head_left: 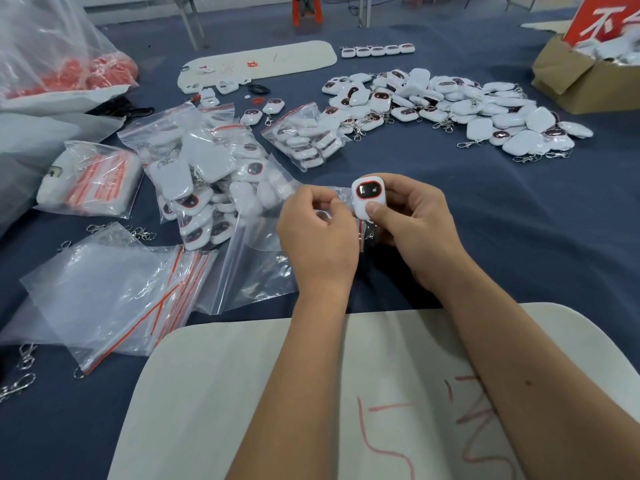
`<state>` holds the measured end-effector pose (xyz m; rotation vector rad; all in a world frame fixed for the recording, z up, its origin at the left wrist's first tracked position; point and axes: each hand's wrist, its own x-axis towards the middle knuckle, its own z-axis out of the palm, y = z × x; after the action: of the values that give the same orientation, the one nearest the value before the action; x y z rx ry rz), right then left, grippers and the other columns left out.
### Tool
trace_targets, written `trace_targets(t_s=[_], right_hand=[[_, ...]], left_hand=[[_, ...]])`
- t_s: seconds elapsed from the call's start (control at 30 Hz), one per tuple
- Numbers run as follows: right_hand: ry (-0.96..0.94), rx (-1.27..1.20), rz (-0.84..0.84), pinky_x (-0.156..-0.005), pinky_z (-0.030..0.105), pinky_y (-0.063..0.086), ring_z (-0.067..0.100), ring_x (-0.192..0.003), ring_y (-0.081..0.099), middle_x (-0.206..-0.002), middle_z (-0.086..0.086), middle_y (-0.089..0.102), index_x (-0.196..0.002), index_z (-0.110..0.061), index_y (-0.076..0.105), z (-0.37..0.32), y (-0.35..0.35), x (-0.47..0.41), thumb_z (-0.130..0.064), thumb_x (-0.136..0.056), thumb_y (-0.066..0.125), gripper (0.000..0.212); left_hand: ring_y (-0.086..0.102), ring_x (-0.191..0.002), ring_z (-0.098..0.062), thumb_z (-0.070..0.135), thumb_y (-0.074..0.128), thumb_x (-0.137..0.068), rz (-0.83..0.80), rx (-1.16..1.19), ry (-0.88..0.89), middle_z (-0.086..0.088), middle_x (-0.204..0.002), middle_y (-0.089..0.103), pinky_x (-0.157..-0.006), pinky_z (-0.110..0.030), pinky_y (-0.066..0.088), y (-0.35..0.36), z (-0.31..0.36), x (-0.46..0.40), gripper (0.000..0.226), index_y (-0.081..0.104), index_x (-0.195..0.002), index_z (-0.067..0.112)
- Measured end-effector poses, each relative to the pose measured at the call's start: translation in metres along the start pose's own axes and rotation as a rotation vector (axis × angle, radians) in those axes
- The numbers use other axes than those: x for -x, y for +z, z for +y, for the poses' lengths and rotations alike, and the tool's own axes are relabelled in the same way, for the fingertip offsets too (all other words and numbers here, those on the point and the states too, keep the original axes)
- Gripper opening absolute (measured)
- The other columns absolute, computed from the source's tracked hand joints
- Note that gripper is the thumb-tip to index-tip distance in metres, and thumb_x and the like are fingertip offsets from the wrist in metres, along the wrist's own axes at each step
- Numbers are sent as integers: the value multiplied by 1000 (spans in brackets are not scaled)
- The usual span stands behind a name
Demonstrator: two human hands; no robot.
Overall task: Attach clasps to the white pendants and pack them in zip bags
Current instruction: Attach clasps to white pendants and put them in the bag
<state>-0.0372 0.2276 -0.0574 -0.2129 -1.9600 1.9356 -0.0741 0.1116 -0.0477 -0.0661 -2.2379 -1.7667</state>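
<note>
My right hand (412,223) pinches a white pendant (368,195) with a dark, red-rimmed face, held upright above the blue table. Its clasp hangs below, mostly hidden behind my fingers. My left hand (317,233) pinches the mouth of a clear zip bag (263,268) with a red seal strip, right beside the pendant. The pendant's lower end sits at the bag's opening. A big pile of white pendants with clasps (450,105) lies at the far right.
Filled zip bags (207,174) lie at the centre left, empty zip bags (114,292) at the near left, loose metal clasps (20,375) by the left edge. A white foam board (242,393) lies under my forearms. A cardboard box (581,77) stands far right.
</note>
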Motion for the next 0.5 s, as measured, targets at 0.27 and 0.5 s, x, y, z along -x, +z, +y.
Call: trace_targets(t_s=[0.27,0.5], right_hand=[[-36,28,84,-71,27,54,10,-83,70,-96,1,78,-116,-14,73,3,-1,-2,1,-96,63,28],[-50,-87,214,-52,26,45,12,-60,53,-80,-2,71,-108,-15,69,2,-2,-4,0,-98,61,20]], left_hand=[[54,-86,-18,22,71,-84,-116,-280,90,1,-101,61,-76,-31,43,-1,1,6,15,59,-92,18],[53,-89,-21,30,82,-78,-172,-422,114,2,-106,53,-80,-32,44,0,0,7,36,52,-95,21]])
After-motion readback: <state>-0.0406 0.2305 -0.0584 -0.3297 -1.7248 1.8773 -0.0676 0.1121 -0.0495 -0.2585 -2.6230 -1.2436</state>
